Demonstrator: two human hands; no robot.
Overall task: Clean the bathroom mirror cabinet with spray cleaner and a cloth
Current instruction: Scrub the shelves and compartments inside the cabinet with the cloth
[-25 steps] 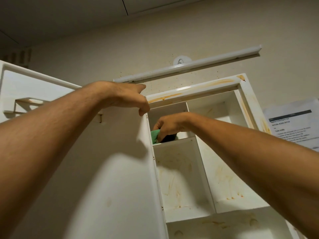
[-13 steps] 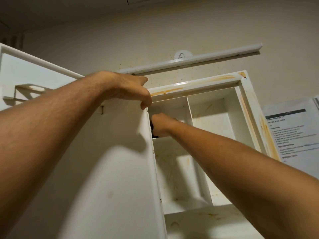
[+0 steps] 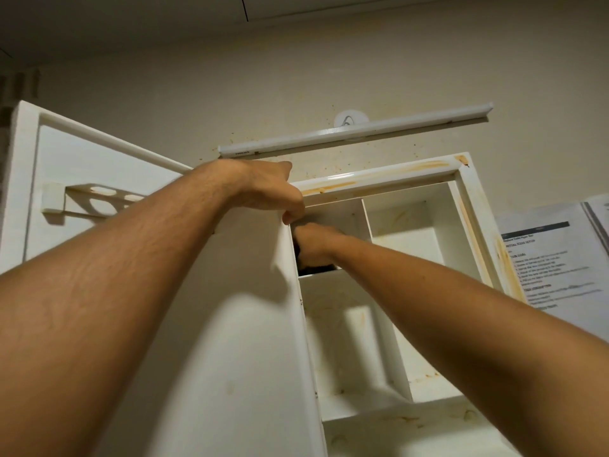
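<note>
We see the white cabinet from below, with its door swung open to our left. Our left hand grips the top corner of that door on the hinge side, with the fingers curled down over the edge.

Our right hand reaches into the upper left compartment, just under the left hand and nearly touching it. Its fingers are curled around the cloth. Only a dark bit of the cloth shows, beneath the hand and against the compartment's left wall. The rest is hidden, so we cannot tell its colour or how it is folded. It sits right above the shelf that closes the compartment from below.

Orange stains streak the top rail of the cabinet and run down its right frame. Fainter marks show on the inner walls and lower shelves.

A rack with oval holes juts from the inside of the door. A white light bar hangs on the wall above the cabinet, with a round hook just behind it. A printed sheet is stuck to the wall at the right, and its text is too blurred to read.
</note>
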